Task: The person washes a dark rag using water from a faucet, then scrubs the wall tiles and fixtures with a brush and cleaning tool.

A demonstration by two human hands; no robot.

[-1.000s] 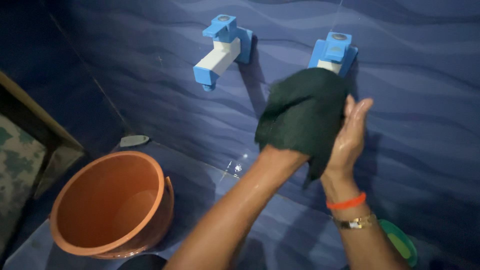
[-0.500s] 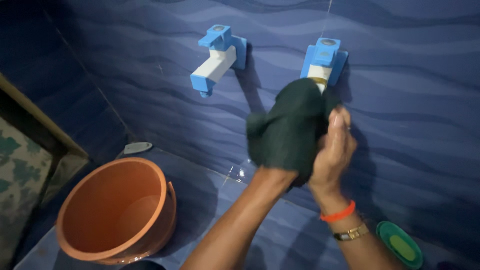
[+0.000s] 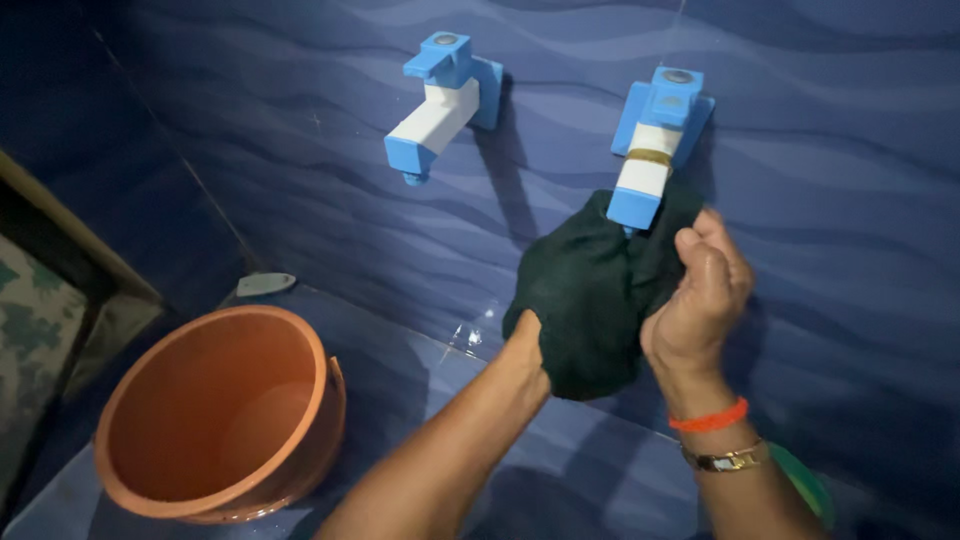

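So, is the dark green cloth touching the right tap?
Cannot tell. In the head view the dark green cloth sits right under the right tap spout, overlapping it, but no contact or gap shows plainly.

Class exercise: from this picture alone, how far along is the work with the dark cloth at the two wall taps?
Done: nothing shows as finished. In hand: left hand and right hand grip the dark cloth bunched under the right tap. Left: the left tap is untouched; the orange bucket stands apart, seemingly dry.
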